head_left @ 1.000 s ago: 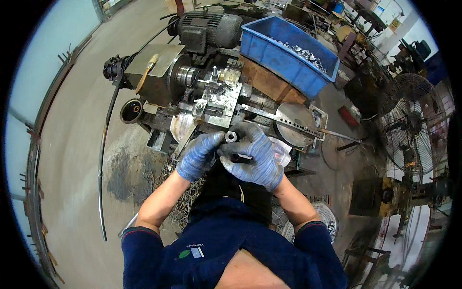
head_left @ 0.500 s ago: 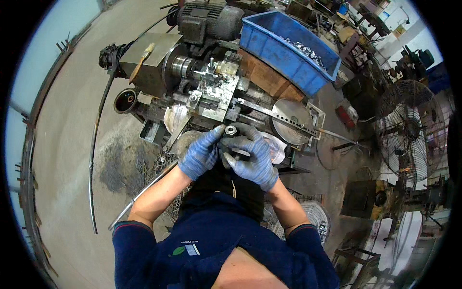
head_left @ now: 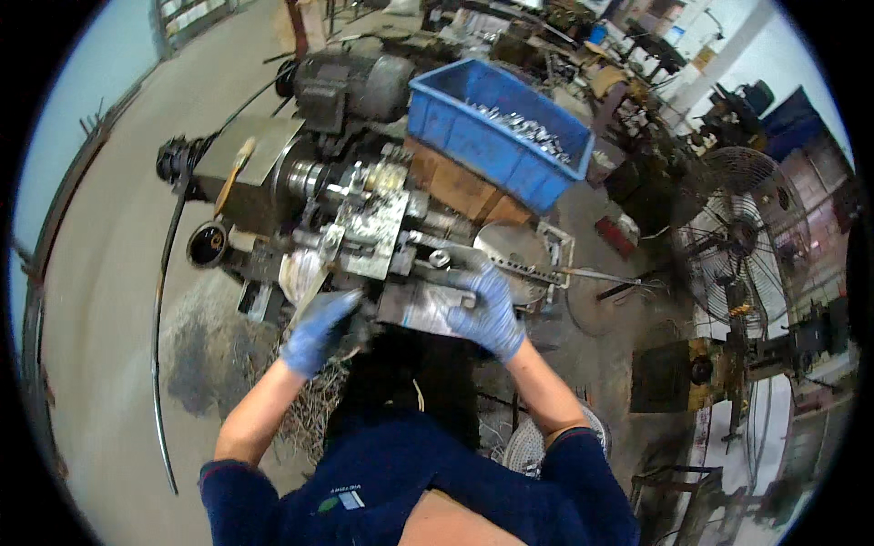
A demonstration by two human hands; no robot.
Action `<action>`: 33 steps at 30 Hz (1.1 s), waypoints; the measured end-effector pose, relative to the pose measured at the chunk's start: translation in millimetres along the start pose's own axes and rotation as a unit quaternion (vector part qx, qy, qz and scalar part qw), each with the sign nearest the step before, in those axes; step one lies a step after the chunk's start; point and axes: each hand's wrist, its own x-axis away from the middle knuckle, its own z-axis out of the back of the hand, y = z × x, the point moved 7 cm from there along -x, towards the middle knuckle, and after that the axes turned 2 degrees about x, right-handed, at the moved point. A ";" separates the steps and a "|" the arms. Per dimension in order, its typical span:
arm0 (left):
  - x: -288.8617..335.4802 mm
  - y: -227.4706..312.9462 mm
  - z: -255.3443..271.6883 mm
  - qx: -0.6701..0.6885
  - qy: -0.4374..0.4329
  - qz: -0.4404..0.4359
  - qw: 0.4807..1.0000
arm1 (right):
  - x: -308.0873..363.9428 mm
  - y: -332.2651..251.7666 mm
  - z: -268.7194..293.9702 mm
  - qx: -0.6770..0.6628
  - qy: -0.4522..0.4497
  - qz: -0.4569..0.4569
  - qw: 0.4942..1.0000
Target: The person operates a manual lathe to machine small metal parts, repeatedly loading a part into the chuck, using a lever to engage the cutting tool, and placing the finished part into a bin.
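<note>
My right hand [head_left: 492, 314], in a blue-grey work glove, holds a small shiny metal hex nut [head_left: 440, 259] at its fingertips. Another bright metal bit [head_left: 469, 298] shows by its thumb, too small to name. My left hand [head_left: 319, 334], gloved alike, is apart from the right, its fingers stretched out and partly blurred; I see nothing in it. Just beyond both hands is a small lathe, with its chuck [head_left: 305, 178] at the left and a chip-strewn cross slide [head_left: 378, 223]. A pale flat sheet [head_left: 423, 308] lies between the hands.
A blue bin [head_left: 496, 141] of small metal parts stands on a wooden block [head_left: 455, 187] behind the lathe. A brush [head_left: 235, 173] rests on the headstock. At the right are a round plate [head_left: 510, 255] and a large fan [head_left: 736, 238]. Metal shavings [head_left: 314, 400] cover the floor below.
My hands were together around the nut; now they are apart, the left lower and to the left, the nut staying in the right. The whole view has shifted.
</note>
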 end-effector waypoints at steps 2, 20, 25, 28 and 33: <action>14.8 13.5 31.4 -0.011 0.080 -0.092 0.992 | -28.1 14.5 28.2 0.125 0.027 0.000 0.992; 227.7 109.3 408.1 -0.542 0.494 -0.073 0.676 | 244.0 106.7 147.4 0.197 0.207 -0.476 0.831; 223.8 58.0 481.8 -0.396 0.549 0.029 0.735 | 476.4 68.0 235.2 0.241 0.323 -0.640 0.654; 179.8 69.1 425.0 -0.393 0.530 0.018 0.752 | 585.3 62.0 223.8 0.275 0.235 -0.742 0.564; 186.0 67.0 389.6 -0.507 0.533 0.034 0.677 | 618.1 102.5 189.1 0.250 0.093 -0.805 0.529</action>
